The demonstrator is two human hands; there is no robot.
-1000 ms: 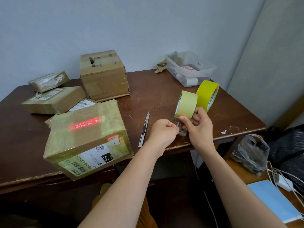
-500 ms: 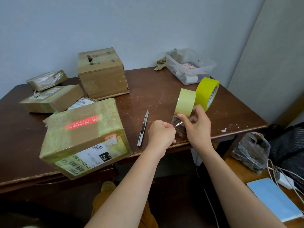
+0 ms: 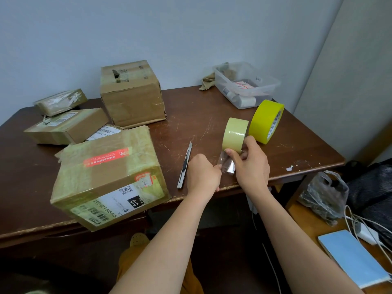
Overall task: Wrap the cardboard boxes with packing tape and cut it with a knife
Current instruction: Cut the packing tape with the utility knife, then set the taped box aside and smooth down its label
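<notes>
My right hand [image 3: 251,165] holds a pale yellow tape roll [image 3: 235,133] upright above the table's front edge. A short clear strip of tape [image 3: 228,164] hangs from the roll, and my left hand [image 3: 202,175] pinches its free end. A utility knife [image 3: 185,165] lies on the table just left of my left hand. A large taped cardboard box [image 3: 110,177] with a red sticker sits at the front left, overhanging the edge. A cube-shaped box [image 3: 132,94] stands behind it. A second, bright yellow tape roll [image 3: 266,122] stands on edge behind my right hand.
Two flat parcels [image 3: 65,126] lie at the back left of the brown table [image 3: 297,149]. A clear plastic bin [image 3: 247,83] with small items sits at the back right. Beside the table to the right are a plastic bag [image 3: 324,194], cables and a blue book [image 3: 354,257].
My hands have drifted slightly apart, and the clear strip pulled from the roll is a little longer. The roll has dropped a bit lower toward the table edge.
</notes>
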